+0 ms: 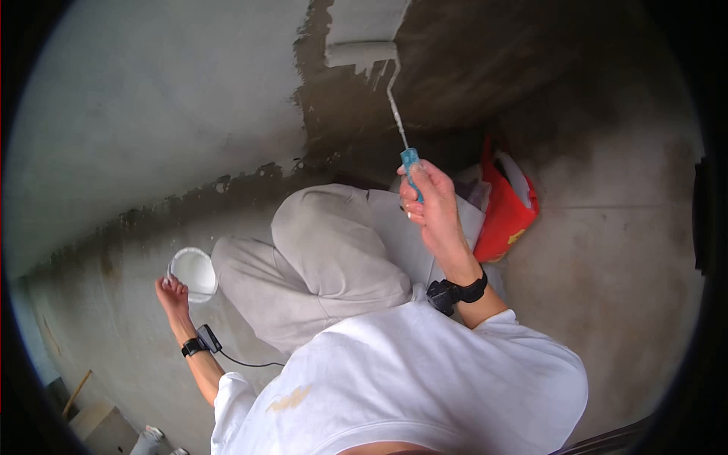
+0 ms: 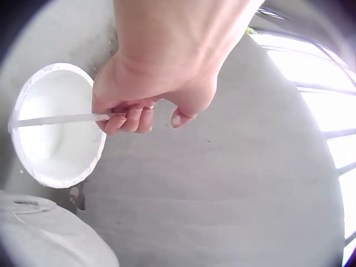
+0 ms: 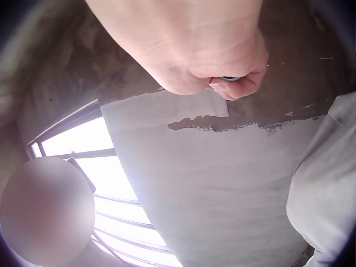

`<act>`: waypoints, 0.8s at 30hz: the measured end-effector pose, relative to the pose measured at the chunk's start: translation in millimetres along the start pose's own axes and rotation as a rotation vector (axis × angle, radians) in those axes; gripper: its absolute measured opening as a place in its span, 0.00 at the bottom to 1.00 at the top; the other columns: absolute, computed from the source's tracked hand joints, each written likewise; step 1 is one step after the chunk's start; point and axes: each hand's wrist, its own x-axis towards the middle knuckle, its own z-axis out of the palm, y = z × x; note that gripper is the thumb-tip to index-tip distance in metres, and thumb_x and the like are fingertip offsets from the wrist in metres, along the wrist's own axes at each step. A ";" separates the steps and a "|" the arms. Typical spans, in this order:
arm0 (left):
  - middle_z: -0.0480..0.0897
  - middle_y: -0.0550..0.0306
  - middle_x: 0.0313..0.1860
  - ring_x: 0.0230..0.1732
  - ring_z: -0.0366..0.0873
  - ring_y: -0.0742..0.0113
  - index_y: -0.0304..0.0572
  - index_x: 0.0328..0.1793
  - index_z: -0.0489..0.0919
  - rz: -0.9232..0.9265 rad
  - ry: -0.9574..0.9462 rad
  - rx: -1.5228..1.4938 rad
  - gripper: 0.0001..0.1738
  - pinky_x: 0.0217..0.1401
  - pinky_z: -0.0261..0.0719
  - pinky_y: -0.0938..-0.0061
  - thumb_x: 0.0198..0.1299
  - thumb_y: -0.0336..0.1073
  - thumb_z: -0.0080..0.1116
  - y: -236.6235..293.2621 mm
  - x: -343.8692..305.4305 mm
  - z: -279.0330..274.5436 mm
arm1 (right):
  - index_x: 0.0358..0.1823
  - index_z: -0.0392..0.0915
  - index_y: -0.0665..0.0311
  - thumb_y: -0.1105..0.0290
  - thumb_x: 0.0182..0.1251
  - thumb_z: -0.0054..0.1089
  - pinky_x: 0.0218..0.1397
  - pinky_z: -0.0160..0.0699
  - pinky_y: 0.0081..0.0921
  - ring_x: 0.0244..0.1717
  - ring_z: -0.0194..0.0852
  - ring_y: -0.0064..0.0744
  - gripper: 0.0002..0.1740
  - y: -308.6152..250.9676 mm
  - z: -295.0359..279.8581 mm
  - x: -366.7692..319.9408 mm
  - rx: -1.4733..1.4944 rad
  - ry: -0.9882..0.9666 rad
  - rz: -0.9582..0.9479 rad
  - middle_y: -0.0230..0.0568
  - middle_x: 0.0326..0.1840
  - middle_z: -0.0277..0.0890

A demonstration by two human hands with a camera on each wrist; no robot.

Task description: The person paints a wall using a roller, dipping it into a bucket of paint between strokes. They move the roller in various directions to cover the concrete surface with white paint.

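The right hand [image 1: 432,201] grips the blue handle [image 1: 410,159] of a paint roller [image 1: 360,53], whose white sleeve lies against the wall at the edge of a white painted patch [image 1: 368,19]. In the right wrist view the right hand [image 3: 194,50] is curled round the handle, of which only the end shows. The left hand [image 1: 174,296] holds the handle of a white bucket [image 1: 195,274]. Seen from the left wrist, the fingers of the left hand [image 2: 156,83] curl round the pale bucket handle [image 2: 61,119], beside the open bucket [image 2: 53,156] with white inside.
A red bag [image 1: 504,208] stands right of the person's bent knees [image 1: 326,243]. Pale coating [image 1: 174,98] covers the wall at left, with dark bare wall [image 1: 485,76] to the right. A block [image 1: 106,428] and a stick lie at lower left. Barred windows [image 2: 311,105] show in both wrist views.
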 end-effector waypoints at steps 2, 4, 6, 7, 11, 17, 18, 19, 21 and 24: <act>0.60 0.73 0.17 0.17 0.53 0.79 0.51 0.30 0.71 0.009 -0.124 0.031 0.15 0.24 0.56 0.78 0.65 0.48 0.51 9.0 -10.5 17.2 | 0.46 0.74 0.64 0.62 0.78 0.51 0.16 0.44 0.10 0.17 0.50 0.08 0.12 8.5 2.0 0.5 0.021 -0.018 -0.014 0.25 0.24 0.63; 0.61 0.73 0.19 0.20 0.56 0.79 0.52 0.30 0.71 0.052 -0.158 0.070 0.14 0.26 0.58 0.79 0.66 0.47 0.51 15.5 -35.4 48.3 | 0.47 0.74 0.65 0.63 0.78 0.51 0.15 0.44 0.09 0.17 0.51 0.08 0.12 15.5 3.0 -3.9 -0.018 -0.039 -0.034 0.25 0.24 0.62; 0.59 0.73 0.20 0.20 0.55 0.80 0.49 0.33 0.71 0.047 -0.369 0.107 0.14 0.27 0.58 0.80 0.67 0.47 0.50 21.2 -32.8 52.3 | 0.48 0.74 0.65 0.63 0.78 0.50 0.15 0.43 0.09 0.17 0.50 0.07 0.12 21.3 6.8 -6.7 -0.074 -0.042 -0.049 0.25 0.24 0.62; 0.58 0.73 0.20 0.20 0.55 0.80 0.48 0.33 0.71 0.045 -0.358 0.130 0.13 0.28 0.58 0.80 0.67 0.46 0.49 23.1 -38.5 64.3 | 0.48 0.74 0.65 0.63 0.79 0.49 0.15 0.42 0.09 0.17 0.50 0.07 0.12 21.1 10.2 -8.2 -0.097 -0.030 -0.060 0.25 0.24 0.62; 0.57 0.72 0.21 0.22 0.54 0.78 0.46 0.34 0.71 0.026 -0.414 0.184 0.13 0.31 0.57 0.79 0.67 0.45 0.47 31.8 -55.6 108.8 | 0.48 0.75 0.64 0.63 0.79 0.48 0.15 0.42 0.09 0.17 0.50 0.07 0.12 17.5 -0.9 -8.4 -0.089 -0.049 -0.062 0.25 0.24 0.61; 0.61 0.69 0.24 0.25 0.57 0.76 0.42 0.39 0.72 0.055 -0.524 0.102 0.13 0.34 0.60 0.77 0.68 0.44 0.46 33.2 -72.8 164.1 | 0.48 0.75 0.64 0.62 0.79 0.48 0.15 0.42 0.10 0.17 0.49 0.07 0.12 13.4 -0.7 -16.1 -0.094 -0.053 -0.024 0.25 0.24 0.61; 0.61 0.69 0.24 0.25 0.57 0.76 0.42 0.39 0.72 0.061 -0.545 0.093 0.13 0.34 0.60 0.77 0.68 0.44 0.46 32.3 -77.1 157.4 | 0.48 0.75 0.64 0.62 0.79 0.48 0.15 0.42 0.10 0.17 0.49 0.08 0.12 19.9 6.2 -31.3 -0.088 -0.060 -0.028 0.25 0.24 0.61; 0.61 0.68 0.24 0.25 0.57 0.76 0.41 0.40 0.72 0.055 -0.554 0.085 0.13 0.34 0.60 0.77 0.68 0.44 0.46 31.0 -79.6 167.2 | 0.48 0.75 0.63 0.63 0.79 0.48 0.15 0.43 0.10 0.17 0.49 0.08 0.12 17.5 7.0 -32.8 -0.076 -0.064 -0.020 0.25 0.24 0.61; 0.61 0.68 0.25 0.25 0.57 0.75 0.41 0.41 0.72 0.049 -0.590 0.070 0.13 0.34 0.61 0.76 0.68 0.43 0.46 27.9 -82.4 178.8 | 0.47 0.74 0.63 0.62 0.79 0.49 0.15 0.43 0.10 0.17 0.50 0.08 0.11 15.9 9.4 -39.4 -0.075 -0.066 -0.039 0.25 0.24 0.61; 0.60 0.68 0.24 0.24 0.55 0.75 0.43 0.40 0.72 0.049 -0.616 0.045 0.09 0.33 0.59 0.76 0.65 0.40 0.49 20.0 -93.2 202.9 | 0.47 0.73 0.62 0.61 0.79 0.49 0.15 0.43 0.10 0.17 0.51 0.08 0.12 11.0 13.7 -51.3 -0.047 -0.091 -0.022 0.26 0.24 0.62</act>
